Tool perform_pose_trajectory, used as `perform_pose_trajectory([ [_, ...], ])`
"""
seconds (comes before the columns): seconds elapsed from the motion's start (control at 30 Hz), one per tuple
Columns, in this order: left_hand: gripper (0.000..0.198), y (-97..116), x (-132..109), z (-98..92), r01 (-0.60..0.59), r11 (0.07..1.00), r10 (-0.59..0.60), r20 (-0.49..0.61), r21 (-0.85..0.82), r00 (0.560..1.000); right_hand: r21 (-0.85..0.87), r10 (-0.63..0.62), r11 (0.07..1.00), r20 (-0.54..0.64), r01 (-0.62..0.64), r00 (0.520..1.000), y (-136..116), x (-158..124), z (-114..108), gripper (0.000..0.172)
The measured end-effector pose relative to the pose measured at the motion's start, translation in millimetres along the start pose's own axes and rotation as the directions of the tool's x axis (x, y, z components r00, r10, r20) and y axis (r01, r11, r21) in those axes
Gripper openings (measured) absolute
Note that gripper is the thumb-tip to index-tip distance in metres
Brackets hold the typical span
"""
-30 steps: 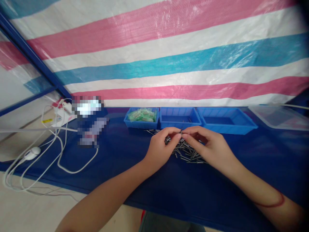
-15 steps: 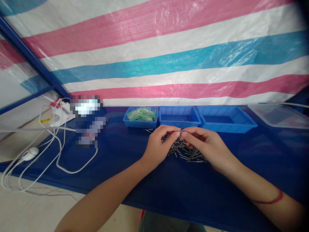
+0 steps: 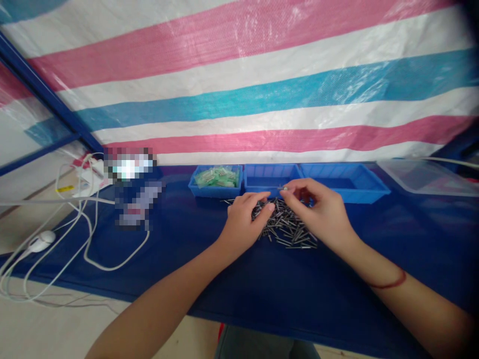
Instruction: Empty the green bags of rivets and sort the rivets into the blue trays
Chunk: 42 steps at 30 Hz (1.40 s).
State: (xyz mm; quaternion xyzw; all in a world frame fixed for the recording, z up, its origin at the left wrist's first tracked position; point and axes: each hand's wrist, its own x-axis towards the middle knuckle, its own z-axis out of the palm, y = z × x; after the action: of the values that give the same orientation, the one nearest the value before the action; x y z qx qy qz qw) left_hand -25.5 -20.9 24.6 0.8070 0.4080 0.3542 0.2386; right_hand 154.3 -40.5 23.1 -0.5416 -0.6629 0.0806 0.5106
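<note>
Between the thumb and index finger of my right hand [image 3: 324,207] is a small metal blind rivet [image 3: 282,188], its thin stem pointing left. That hand is raised over the right side of a loose pile of similar metal rivets [image 3: 286,227] on the blue table [image 3: 239,289]. My left hand [image 3: 243,217] is at the pile's left side, thumb and fingers apart, with nothing visible between them. The pile is partly hidden by both hands. Just behind the hands stands the middle blue bin [image 3: 271,172].
A left blue bin [image 3: 215,191] holds green-tinted plastic packets [image 3: 217,176]. The right blue bin [image 3: 344,187] adjoins the middle one. Farther right lies a clear plastic lid or tray [image 3: 426,177]. White cables [image 3: 88,239] loop at the left. A striped sheet [image 3: 239,99] hangs behind.
My hands have parted from a shared pinch. The right hand has moved up and away with the rivet, while my left thumb and fingers have opened.
</note>
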Motion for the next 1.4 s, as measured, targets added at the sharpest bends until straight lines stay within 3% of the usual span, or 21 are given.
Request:
perform_pose_trajectory([
  [0.1, 0.025, 1, 1, -5.4, -0.031, 0.996, 0.029, 0.022, 0.081, 0.999, -0.261, -0.185, 0.950, -0.037, 0.169, 0.982, 14, 15, -2, 0.015],
  [0.2, 0.019, -1, 1, -10.4, -0.136, 0.975, 0.106, 0.172, 0.173, 0.979, -0.372, -0.247, 0.895, 0.050, 0.248, 0.968, 22, 21, -2, 0.019],
  [0.27, 0.019, -2, 1, -11.7, -0.223, 0.950, 0.161, 0.270, 0.220, 0.949, -0.376, -0.246, 0.892, 0.062, 0.250, 0.967, 22, 18, -4, 0.020],
  [0.43, 0.020, -3, -4, -7.5, -0.402, 0.871, 0.286, 0.375, 0.282, 0.882, -0.308, -0.246, 0.915, 0.086, 0.261, 0.965, 6, 2, -7, 0.017],
  [0.57, 0.019, 0, -7, -2.8, -0.481, 0.813, 0.306, 0.464, 0.327, 0.832, -0.242, -0.210, 0.942, 0.121, 0.234, 0.970, -2, -6, -8, 0.018],
  [0.87, 0.021, 0, -12, 10.2, -0.511, 0.723, 0.323, 0.427, 0.465, 0.845, -0.173, -0.242, 0.946, 0.181, 0.273, 0.953, -11, -12, -8, 0.015],
  [0.97, 0.021, 2, -11, 8.6, -0.464, 0.756, 0.311, 0.371, 0.461, 0.875, -0.157, -0.236, 0.951, 0.179, 0.265, 0.955, -13, -11, -10, 0.014],
  [1.13, 0.022, 5, -4, -1.1, -0.170, 0.956, 0.137, 0.150, 0.239, 0.979, -0.053, -0.122, 0.989, 0.195, 0.135, 0.973, -17, -11, -14, 0.018],
  [1.27, 0.020, 3, -2, -1.9, -0.024, 0.999, 0.026, 0.049, -0.046, 0.998, 0.024, -0.013, 1.000, 0.232, 0.007, 0.973, -16, -14, -11, 0.019],
  [1.4, 0.017, 6, -5, 1.3, 0.016, 0.991, -0.010, 0.043, -0.133, 0.999, 0.113, 0.084, 0.987, 0.228, -0.112, 0.970, -15, -17, -8, 0.021],
])
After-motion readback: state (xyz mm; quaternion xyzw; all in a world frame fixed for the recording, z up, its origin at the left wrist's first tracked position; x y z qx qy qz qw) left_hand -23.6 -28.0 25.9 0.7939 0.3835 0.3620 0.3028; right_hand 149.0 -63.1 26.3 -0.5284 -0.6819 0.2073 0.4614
